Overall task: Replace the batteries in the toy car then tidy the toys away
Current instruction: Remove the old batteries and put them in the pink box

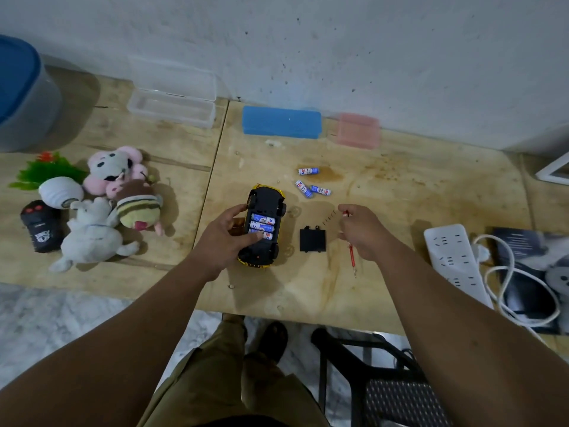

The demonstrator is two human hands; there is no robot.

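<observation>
The battery step looks nearly finished, with the closing-up and the tidying not yet done. Nearest the person, the left hand (229, 238) grips the toy car (263, 228), fingers curled over its side and the thumb pressing on the batteries (261, 224) seated in the bay. The right hand (358, 231) hovers just right of the car with its fingers curled; something small and red shows at its fingertips, but whether it pinches that cannot be told. A red screwdriver (352, 257) lies on the tabletop (400, 186) just below that hand.

The car lies upside down near the middle of the tabletop, black underside up, yellow body showing at both ends, the open bay holding three blue-and-white cells side by side. Its black battery cover (312, 240) lies flat just right of it, apart from the car.

The next move, I judge, is to pick up the cover, fit it over the bay and fasten it with the screwdriver; the screw is too small to make out.

Further off, three loose batteries (309, 183) lie beyond the car. To the left, the soft toys (107, 204) and a black remote (41, 226) sit in a heap. By the wall stand a clear box (172, 109), a blue box (281, 121) and a pink box (357, 131).
</observation>
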